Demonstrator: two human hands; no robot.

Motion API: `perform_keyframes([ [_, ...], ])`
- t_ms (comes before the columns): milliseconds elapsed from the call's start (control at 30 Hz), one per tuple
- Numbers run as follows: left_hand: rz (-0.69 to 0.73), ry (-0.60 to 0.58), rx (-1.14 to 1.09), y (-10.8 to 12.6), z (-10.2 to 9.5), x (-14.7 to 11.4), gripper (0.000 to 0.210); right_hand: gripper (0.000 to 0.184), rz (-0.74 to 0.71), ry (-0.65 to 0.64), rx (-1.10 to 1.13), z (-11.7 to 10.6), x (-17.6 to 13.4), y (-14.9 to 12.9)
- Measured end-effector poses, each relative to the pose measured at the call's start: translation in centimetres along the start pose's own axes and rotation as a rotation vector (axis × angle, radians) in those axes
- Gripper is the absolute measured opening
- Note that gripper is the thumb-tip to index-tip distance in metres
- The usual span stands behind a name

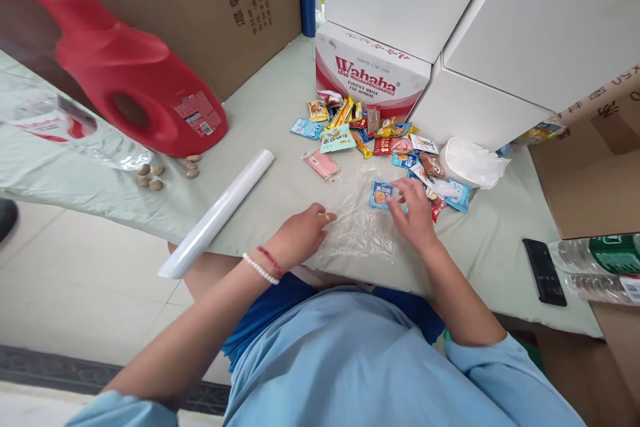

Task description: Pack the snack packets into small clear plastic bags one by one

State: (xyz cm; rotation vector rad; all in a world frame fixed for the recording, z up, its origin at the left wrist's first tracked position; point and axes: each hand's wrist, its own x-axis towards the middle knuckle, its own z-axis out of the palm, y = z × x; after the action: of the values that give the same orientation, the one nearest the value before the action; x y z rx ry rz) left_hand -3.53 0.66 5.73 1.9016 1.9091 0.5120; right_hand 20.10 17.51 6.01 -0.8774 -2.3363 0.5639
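A crinkled sheet of clear plastic film lies on the cloth in front of me. My left hand, with a red and a white beaded bracelet at the wrist, has its fingers curled at the film's left edge. On the film's upper right part is a small blue snack packet. The thumb and fingertips of my right hand are at that packet's right edge. A pile of mixed snack packets spreads beyond both hands, with a pink packet nearer the film.
A white film roll lies to the left, overhanging the table edge. Beyond it are several nuts, a water bottle and a red jug. A Wahaha box and white bowl stand behind; a phone lies right.
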Motion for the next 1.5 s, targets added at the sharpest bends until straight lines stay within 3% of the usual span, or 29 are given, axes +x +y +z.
perform_keyframes([
  [100, -0.035, 0.020, 0.015, -1.2, 1.0, 1.9, 0.037, 0.043, -0.276, -0.405, 0.034, 0.2, -4.9, -2.1],
  [167, -0.054, 0.124, 0.080, -1.7, 1.9, 2.0, 0.039, 0.050, -0.324, -0.597, 0.025, 0.3, -8.8, -2.6],
  [267, -0.057, 0.212, 0.190, -2.3, 3.2, 1.3, 0.046, 0.055, -0.232, -0.657, 0.025, -0.7, -13.7, -2.5],
  [367, -0.074, 0.236, 0.215, -2.8, 4.1, 0.5, 0.051, 0.038, -0.170, -0.644, 0.163, -3.2, -15.4, -2.2],
  [433, -0.112, 0.268, 0.228, -2.9, 4.4, 0.4, 0.050, 0.027, -0.126, -0.568, 0.260, -4.6, -14.6, -2.2],
  [500, -0.137, 0.344, 0.240, -2.9, 4.5, 0.4, 0.048, 0.027, -0.066, -0.410, 0.277, -4.9, -12.6, -2.6],
  [567, -0.075, 0.392, 0.251, -2.8, 4.6, 0.4, 0.045, 0.028, -0.023, -0.243, 0.230, -3.9, -10.1, -3.4],
  [633, 0.086, 0.319, 0.250, -2.9, 4.6, 0.4, 0.043, 0.029, -0.025, -0.159, 0.161, -1.8, -7.8, -4.1],
  [700, 0.191, 0.196, 0.248, -3.3, 4.5, 0.2, 0.046, 0.034, -0.062, -0.195, 0.072, 0.8, -6.1, -4.5],
  [833, 0.084, 0.135, 0.276, -4.4, 4.1, -0.4, 0.058, 0.050, -0.147, -0.476, -0.039, 3.6, -5.8, -3.4],
  [933, 0.047, 0.137, 0.296, -4.8, 4.1, -1.4, 0.070, 0.044, -0.185, -0.546, 0.061, 1.9, -6.1, -0.9],
  [1000, 0.050, 0.139, 0.311, -4.9, 4.3, -2.0, 0.080, 0.036, -0.109, -0.391, 0.076, -0.6, -4.9, 1.5],
  [1100, 0.057, 0.126, 0.339, -5.1, 4.6, -2.4, 0.095, 0.033, 0.097, -0.055, -0.194, -4.2, -0.5, 6.0],
  [1167, 0.065, 0.090, 0.356, -5.3, 4.7, -2.4, 0.107, 0.044, 0.212, -0.006, -0.420, -5.5, 3.0, 8.9],
  [1233, 0.069, 0.034, 0.364, -5.6, 4.6, -2.4, 0.118, 0.049, 0.311, -0.059, -0.571, -6.1, 5.9, 11.0],
  [1367, 0.047, -0.044, 0.350, -5.9, 4.3, -2.3, 0.129, 0.031, 0.384, -0.087, -0.674, -6.5, 8.9, 12.8],
  [1433, 0.036, -0.054, 0.336, -5.9, 4.3, -2.3, 0.129, 0.032, 0.409, 0.027, -0.601, -7.3, 9.2, 12.7],
  [1500, 0.031, -0.062, 0.325, -5.8, 4.2, -2.3, 0.129, 0.031, 0.451, 0.173, -0.369, -8.1, 8.9, 11.7],
])
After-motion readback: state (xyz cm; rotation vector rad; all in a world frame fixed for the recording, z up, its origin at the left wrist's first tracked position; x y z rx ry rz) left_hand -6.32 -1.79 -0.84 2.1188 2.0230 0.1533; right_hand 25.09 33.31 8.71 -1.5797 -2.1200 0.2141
